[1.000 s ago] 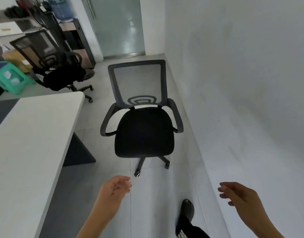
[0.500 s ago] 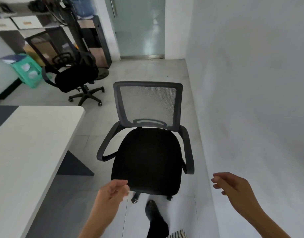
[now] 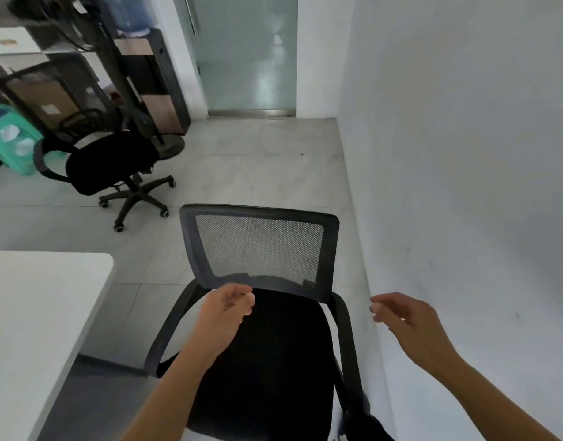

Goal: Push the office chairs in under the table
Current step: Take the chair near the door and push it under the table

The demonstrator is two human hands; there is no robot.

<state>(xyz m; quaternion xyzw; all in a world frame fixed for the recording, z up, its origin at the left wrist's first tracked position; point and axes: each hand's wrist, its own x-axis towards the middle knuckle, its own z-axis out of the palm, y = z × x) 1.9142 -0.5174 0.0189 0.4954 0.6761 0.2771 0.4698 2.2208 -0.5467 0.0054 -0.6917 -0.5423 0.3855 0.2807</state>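
Head view: white wall (image 3: 464, 154) runs along the right hand's outer side. Grey tile floor (image 3: 258, 160) ahead of both hands. White table (image 3: 35, 313) to the left of the left hand, corner rounded, nothing tucked under it here. Near office chair (image 3: 267, 361) directly below and between the hands, seat toward the camera, mesh back (image 3: 258, 246) just beyond the fingertips; it stands beside the table's end, close to the wall. Second office chair (image 3: 111, 163) well ahead and left of the left hand, out on open floor. Left hand (image 3: 226, 308) over the seat's rear left edge, fingers loosely curled, holding nothing; contact with the chair can't be confirmed. Right hand (image 3: 404, 316) just outside the right armrest (image 3: 347, 338), half-curled, empty, not touching.
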